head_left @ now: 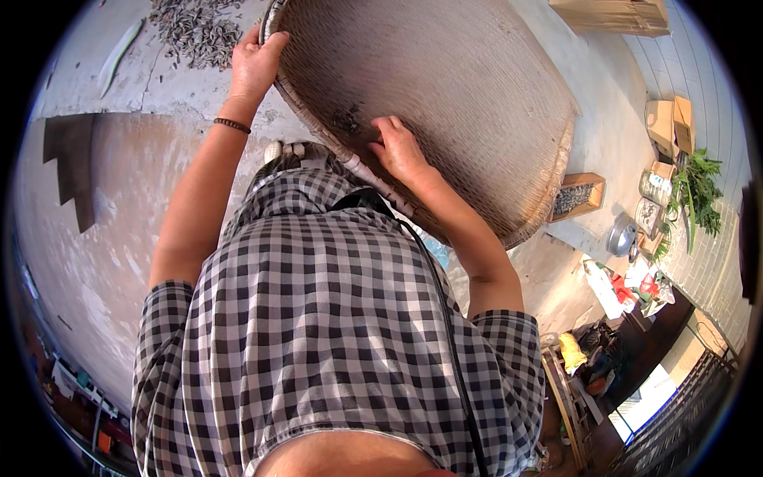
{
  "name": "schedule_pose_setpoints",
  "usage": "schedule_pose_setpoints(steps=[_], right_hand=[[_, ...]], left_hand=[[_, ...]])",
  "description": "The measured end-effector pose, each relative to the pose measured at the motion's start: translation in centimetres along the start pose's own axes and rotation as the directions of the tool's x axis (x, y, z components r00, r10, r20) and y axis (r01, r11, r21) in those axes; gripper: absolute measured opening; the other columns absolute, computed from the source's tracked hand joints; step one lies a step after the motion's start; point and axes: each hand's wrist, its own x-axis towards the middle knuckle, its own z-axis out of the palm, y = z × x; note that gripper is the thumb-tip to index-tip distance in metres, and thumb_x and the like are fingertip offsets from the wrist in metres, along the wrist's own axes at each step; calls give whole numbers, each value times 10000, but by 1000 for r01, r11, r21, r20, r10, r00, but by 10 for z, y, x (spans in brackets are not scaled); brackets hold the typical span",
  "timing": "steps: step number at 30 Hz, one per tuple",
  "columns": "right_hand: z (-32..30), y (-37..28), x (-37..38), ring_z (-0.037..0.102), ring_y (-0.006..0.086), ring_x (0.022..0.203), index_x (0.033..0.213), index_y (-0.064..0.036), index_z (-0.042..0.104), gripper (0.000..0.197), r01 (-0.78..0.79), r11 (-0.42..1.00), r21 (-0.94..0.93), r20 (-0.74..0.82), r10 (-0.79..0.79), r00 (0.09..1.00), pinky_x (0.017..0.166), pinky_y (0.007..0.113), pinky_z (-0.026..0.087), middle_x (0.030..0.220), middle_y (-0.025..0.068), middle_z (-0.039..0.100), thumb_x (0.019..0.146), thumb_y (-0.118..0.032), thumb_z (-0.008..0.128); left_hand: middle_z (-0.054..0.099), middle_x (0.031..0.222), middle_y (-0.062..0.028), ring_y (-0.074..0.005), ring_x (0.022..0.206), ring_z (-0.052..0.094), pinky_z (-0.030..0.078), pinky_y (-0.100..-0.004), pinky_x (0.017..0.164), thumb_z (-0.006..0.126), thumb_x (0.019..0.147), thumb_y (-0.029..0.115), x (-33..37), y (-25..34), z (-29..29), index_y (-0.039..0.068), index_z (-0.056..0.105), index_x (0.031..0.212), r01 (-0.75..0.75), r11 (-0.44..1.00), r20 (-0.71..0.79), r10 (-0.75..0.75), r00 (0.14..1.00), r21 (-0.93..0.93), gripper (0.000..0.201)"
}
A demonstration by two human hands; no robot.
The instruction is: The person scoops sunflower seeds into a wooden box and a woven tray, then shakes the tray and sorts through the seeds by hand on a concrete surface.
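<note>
A large woven winnowing basket (445,87) is tilted in front of me. My left hand (258,62) is closed round its rim at the left, thumb over the edge. My right hand (400,149) reaches inside over the near edge, thumb and fingers apart, with nothing seen between them. Beside those fingers a few dark seeds (346,119) lie in the basket's near left corner. On the ground past my left hand is a spread of striped seeds (197,33), which look like sunflower seeds.
Right of the basket stands a wooden box (602,184) with seeds in it. Farther right are a metal bowl (621,235), cardboard boxes (661,126) and a leafy green plant (701,187). A long pale green vegetable-like thing (121,57) lies at the far left.
</note>
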Motion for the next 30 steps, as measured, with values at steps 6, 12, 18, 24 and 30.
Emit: schedule_pose_setpoints(steps=[6, 12, 18, 24, 30], right_hand=[[25, -16, 37, 583, 456, 897, 1035, 9, 522, 262, -53, 990, -131, 10, 55, 998, 772, 495, 499, 1027, 239, 561, 780, 11, 584], [19, -13, 53, 605, 403, 899, 1024, 17, 553, 271, -15, 998, 62, -40, 17, 999, 786, 448, 507, 1033, 223, 592, 761, 34, 619], [-1, -8, 39, 466, 334, 1245, 1267, 11, 495, 395, 183, 859, -478, -6, -211, 977, 1026, 384, 418, 1317, 185, 504, 875, -25, 465], [7, -14, 23, 437, 345, 1278, 1313, 13, 446, 457, 230, 938, -260, 102, -210, 972, 1042, 385, 411, 1389, 185, 441, 866, -58, 506], [-12, -12, 36, 534, 383, 1090, 1188, 7, 502, 522, 72, 985, -159, 47, -65, 997, 895, 432, 483, 1157, 196, 526, 718, -13, 728]], left_hand=[[624, 724, -15, -89, 663, 531, 455, -272, 627, 643, 810, 270, -1, -1, 3, 3, 649, 964, -25, 982, 22, 22, 1000, 188, 308], [647, 711, -64, -139, 654, 565, 489, -309, 670, 640, 781, 317, 3, -10, 8, 16, 654, 1035, -98, 990, 5, 98, 995, 102, 393], [612, 683, -18, -105, 629, 529, 465, -292, 620, 636, 791, 303, -3, 3, 10, 25, 647, 1059, -55, 978, 11, 54, 998, 201, 386], [599, 699, -16, -101, 642, 513, 451, -287, 616, 639, 801, 307, -2, 1, 9, 24, 648, 1009, -85, 966, 3, 87, 996, 243, 352], [645, 701, -78, -157, 640, 571, 489, -331, 659, 634, 776, 336, -1, 2, 12, 40, 661, 1028, -66, 965, -8, 70, 997, 253, 390]])
